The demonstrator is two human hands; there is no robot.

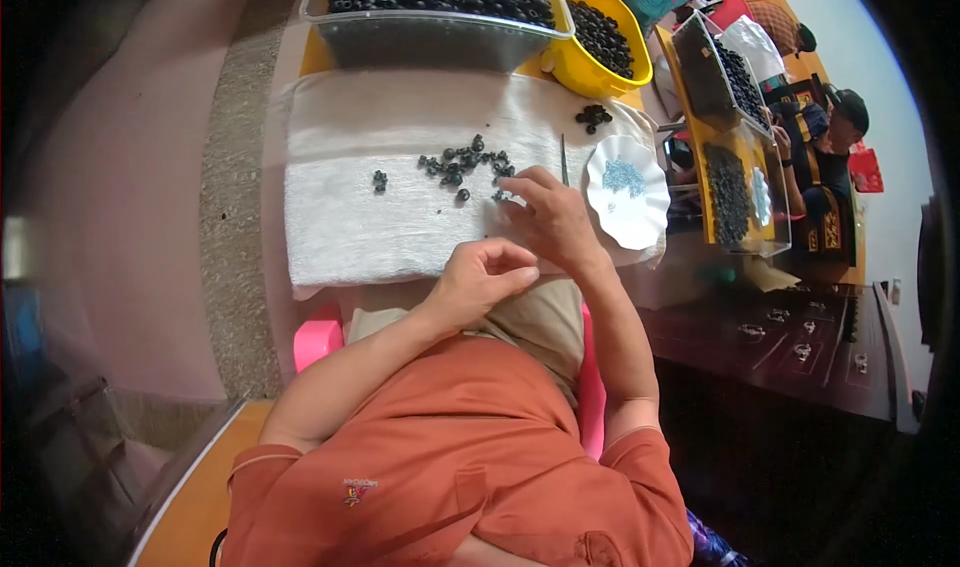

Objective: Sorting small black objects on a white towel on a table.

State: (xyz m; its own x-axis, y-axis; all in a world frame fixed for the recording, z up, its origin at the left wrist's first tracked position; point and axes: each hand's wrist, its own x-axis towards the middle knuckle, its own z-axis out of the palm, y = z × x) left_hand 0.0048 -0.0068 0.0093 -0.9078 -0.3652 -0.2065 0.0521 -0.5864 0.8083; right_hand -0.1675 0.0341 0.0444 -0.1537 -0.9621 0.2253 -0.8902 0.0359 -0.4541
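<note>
1. Head view shows the dark beads [462,164] scattered in a loose cluster on the white cloth [340,217], near its middle, with one small clump [380,179] lying well apart to the left.
2. The right hand [552,219] rests on the cloth at the cluster's right edge, fingers narrow and curled, tips touching the nearest beads; whether one is pinched I cannot tell.
3. The left hand [482,279] hangs at the cloth's near edge, thumb and fingers drawn together as if nipping something small; what it holds, if anything, is too small to see.
4. A thin needle [563,159] lies on the cloth just beside the right hand.
5. To the right, a white scalloped dish [640,217] holds pale blue bits [624,177], with another small heap of beads [593,117] above it.
6. Farther back stand a clear tub [430,37] and a yellow bowl [585,72], both full of beads.
7. To pick well here, I judge it best to take one bead at a time from the cluster's edge, so the rest do not roll off the cloth.
8. Another person [825,157] sits at the far right.
</note>
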